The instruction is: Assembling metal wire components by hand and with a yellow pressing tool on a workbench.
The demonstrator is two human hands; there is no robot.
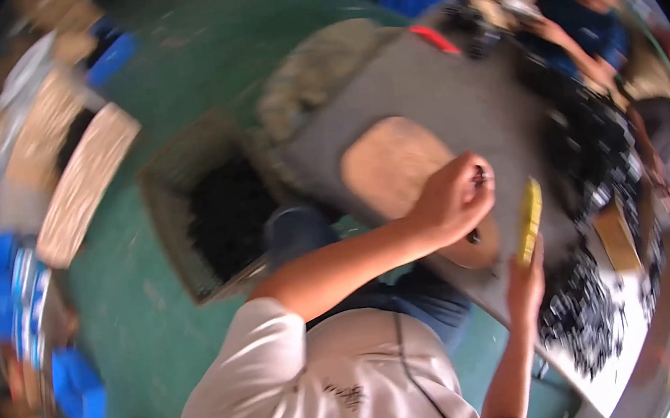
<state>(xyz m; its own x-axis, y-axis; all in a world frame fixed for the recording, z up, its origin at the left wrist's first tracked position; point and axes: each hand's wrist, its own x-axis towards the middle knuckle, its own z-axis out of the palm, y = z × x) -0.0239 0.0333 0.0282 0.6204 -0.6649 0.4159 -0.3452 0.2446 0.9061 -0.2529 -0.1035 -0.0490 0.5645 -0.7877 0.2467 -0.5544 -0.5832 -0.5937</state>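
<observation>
My left hand [459, 199] is curled closed above the near end of a tan rounded board [388, 160] that lies on the grey table [385, 75]. Small black parts [479, 176] show between its fingers, too blurred to name more closely. To the right of it, my right hand [524, 281] grips a slim yellow utility knife [530, 217], which points away from me. The knife is apart from the left hand, and its blade cannot be made out. Another dark bit [473, 236] shows just below the left hand.
Piles of small black parts [582, 316] cover the table's right side, around a small cardboard box [616, 238]. A crate [163, 223] of black pieces stands on the green floor at left. Two people sit at far right, one in a dark shirt [572, 17]. A red object [436, 39] lies at the far edge.
</observation>
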